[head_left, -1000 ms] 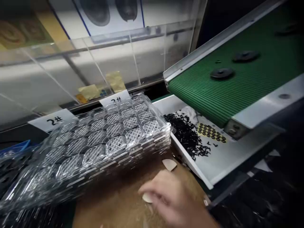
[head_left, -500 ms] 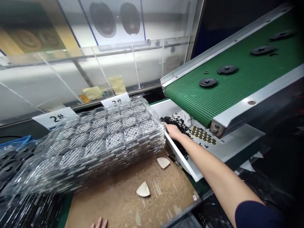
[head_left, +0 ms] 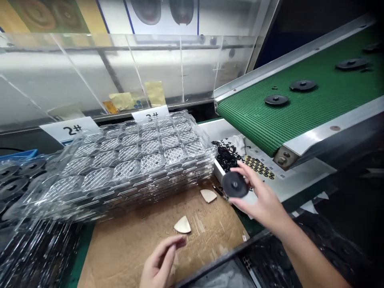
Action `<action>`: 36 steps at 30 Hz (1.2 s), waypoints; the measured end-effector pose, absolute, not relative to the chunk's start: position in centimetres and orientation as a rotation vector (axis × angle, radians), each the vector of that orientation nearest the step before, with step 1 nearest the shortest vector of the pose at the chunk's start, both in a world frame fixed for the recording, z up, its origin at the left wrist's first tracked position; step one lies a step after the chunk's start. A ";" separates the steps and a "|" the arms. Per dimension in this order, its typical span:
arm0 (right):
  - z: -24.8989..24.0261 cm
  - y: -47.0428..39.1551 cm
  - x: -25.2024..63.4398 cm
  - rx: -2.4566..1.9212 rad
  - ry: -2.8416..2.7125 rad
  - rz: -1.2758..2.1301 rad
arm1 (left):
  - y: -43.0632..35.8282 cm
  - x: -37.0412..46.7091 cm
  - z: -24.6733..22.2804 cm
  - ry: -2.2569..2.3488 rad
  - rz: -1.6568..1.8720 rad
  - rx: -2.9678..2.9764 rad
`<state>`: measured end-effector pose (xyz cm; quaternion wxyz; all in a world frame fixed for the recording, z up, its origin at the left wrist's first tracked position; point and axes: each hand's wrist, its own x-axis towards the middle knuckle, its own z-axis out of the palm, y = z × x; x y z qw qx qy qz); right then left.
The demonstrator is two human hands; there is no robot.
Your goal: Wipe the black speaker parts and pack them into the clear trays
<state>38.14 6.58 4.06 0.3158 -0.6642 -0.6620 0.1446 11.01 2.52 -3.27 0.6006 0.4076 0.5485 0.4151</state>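
My right hand (head_left: 262, 200) holds a round black plastic disc (head_left: 230, 186) with a small raised hub, gripped by its edge between thumb and fingers. The disc is in the air over the near edge of the white tray (head_left: 313, 170). Above the brown board (head_left: 129, 244), my left hand (head_left: 162, 262) has its fingers curled and pressed together; whatever they may hold is hidden. Two pale wedge-shaped pieces, the nearer wedge (head_left: 182, 225) and the farther wedge (head_left: 208, 196), lie on the board. A dark pen-like tool (head_left: 220, 192) lies by the tray.
Stacked clear plastic blister trays (head_left: 150, 162) stand at left. Small black parts (head_left: 226, 156) and a sheet of yellow-and-black stickers (head_left: 259, 167) lie in the white tray. Black discs ride the sloping green conveyor (head_left: 252, 116). More dark discs (head_left: 13, 188) sit at far left.
My right hand has come back from the tray's left edge toward me and now holds the black disc. My left hand has risen from the bottom edge and moved right, its fingers now closed.
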 end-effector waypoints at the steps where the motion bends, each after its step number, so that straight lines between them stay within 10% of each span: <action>1: 4.0 5.0 36.8 -1.705 -1.746 0.453 | 2.6 12.1 -2.5 1.157 0.962 0.806; 28: -0.3 0.8 18.4 -1.277 -2.131 1.013 | -1.0 3.2 -4.8 0.220 0.923 -0.039; 36: -4.6 3.8 21.4 -1.657 -2.087 0.668 | 0.1 0.0 -5.2 0.270 1.017 -0.089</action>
